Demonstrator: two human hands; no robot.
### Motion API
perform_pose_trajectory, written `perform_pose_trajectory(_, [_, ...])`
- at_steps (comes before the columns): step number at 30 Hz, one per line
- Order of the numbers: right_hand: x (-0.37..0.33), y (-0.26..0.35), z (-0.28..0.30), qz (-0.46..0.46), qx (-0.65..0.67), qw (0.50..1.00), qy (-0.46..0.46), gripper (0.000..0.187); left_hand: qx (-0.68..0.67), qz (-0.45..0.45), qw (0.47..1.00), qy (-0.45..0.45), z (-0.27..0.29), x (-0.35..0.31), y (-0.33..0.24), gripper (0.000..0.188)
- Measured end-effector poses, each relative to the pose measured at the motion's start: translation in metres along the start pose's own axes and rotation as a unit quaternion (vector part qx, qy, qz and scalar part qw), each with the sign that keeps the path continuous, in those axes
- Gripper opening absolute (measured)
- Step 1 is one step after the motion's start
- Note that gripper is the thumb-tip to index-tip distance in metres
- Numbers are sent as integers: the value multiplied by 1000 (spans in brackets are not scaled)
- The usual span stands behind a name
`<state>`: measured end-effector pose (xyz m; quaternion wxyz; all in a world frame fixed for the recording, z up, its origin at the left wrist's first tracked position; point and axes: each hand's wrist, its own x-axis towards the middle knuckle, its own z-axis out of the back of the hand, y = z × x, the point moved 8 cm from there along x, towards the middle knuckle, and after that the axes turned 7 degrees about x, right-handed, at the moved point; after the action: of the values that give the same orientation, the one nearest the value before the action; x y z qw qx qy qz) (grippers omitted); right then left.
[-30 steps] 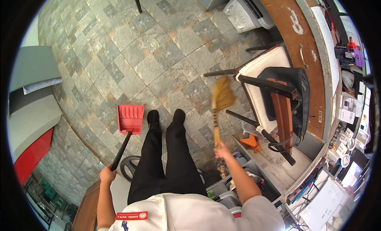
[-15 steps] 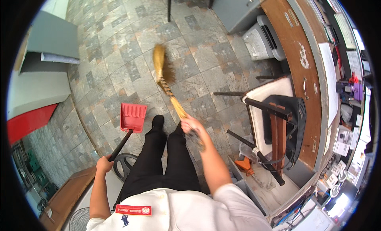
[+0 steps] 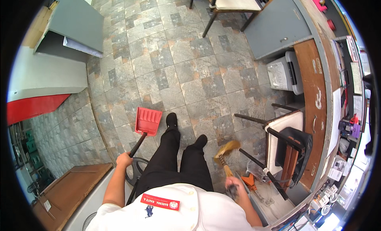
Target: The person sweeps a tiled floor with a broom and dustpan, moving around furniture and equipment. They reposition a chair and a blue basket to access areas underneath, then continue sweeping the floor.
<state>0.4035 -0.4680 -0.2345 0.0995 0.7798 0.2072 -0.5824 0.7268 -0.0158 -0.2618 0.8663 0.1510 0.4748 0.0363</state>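
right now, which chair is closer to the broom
The right-hand chair, with one leg ending close by the broom; the other chair is farther off, at the picture's top edge.

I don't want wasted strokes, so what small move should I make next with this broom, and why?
Perhaps swing the broom forward and around your black shoes toward the red dustpan. Your right hand holds the broom near a chair leg, while your left hand holds the dustpan left of your shoes.

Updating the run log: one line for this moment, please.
left hand: holding red dustpan; right hand: holding straw broom; near broom: dark chair leg
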Motion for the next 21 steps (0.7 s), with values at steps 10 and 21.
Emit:
perform_pose_trajectory(10, [267,57,-345,70,-69,961,259,26,-99,61,984,135,22,-3,54,44])
perform_pose_trajectory(21, [278,179,-566,-36,-57,898,435,33,-87,53,992,70,-11,-18,91,48])
